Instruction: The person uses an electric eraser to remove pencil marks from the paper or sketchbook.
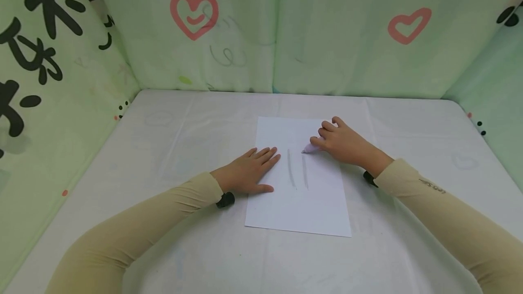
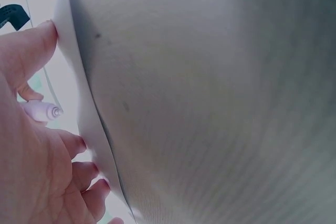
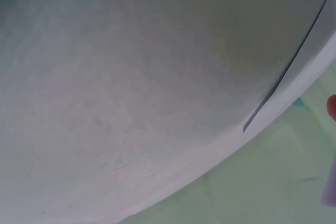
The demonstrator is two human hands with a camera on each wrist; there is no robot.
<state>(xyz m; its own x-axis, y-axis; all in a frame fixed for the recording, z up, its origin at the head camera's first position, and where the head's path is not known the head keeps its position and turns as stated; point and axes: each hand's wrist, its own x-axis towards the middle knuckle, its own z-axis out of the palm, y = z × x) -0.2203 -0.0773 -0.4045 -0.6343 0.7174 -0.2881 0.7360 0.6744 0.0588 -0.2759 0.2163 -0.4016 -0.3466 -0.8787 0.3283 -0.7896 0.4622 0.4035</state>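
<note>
A white sheet of paper (image 1: 298,212) lies on the table with two grey, roughly parallel strokes on it. My left hand (image 1: 249,171) rests flat on the sheet's left part, fingers spread and pointing toward the strokes. Over the upper right of the paper, my right hand (image 1: 341,142) grips a lilac marker (image 1: 312,148). The marker's tip points down-left, close to the top of the right stroke; whether it touches the paper I cannot tell. In the left wrist view the marker (image 2: 42,111) shows beyond my left hand (image 2: 37,145). At the right wrist view's edge, only a fingertip and the marker (image 3: 329,190) appear.
A white cloth covers the table (image 1: 184,248). Green curtains (image 1: 327,58) with red hearts and black lettering enclose its back and sides. A black strap piece (image 1: 226,200) shows at my left wrist, another (image 1: 369,178) at my right.
</note>
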